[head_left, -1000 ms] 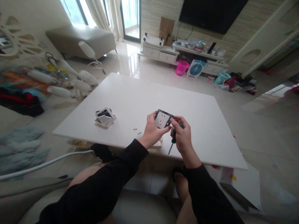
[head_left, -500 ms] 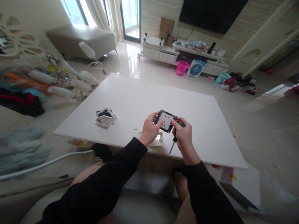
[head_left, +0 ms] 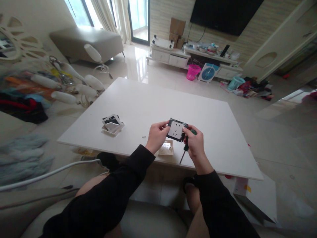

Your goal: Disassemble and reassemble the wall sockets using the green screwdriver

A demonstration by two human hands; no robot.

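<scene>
Between both hands, above the table's near edge, is a wall socket (head_left: 177,130) with a white slotted face and a black frame. My left hand (head_left: 158,135) pinches its left side, thumb on the front. At its right side, my right hand (head_left: 194,140) grips the frame by thumb and fingers. That same hand also holds a screwdriver (head_left: 186,147) with a green handle, its shaft pointing down. Below the socket, an open white back box (head_left: 166,152) sits on the table. One small screw (head_left: 144,137) lies left of my left hand.
On the white table (head_left: 158,99), to the left, white and black frames (head_left: 112,123) are stacked on a white box. A lamp with white shades (head_left: 91,82) stands beyond the left edge. A white box (head_left: 257,195) stands below the right corner.
The socket has turned a little, sitting more level. My left thumb has slid from the white face toward the left edge, and more of the back box shows.
</scene>
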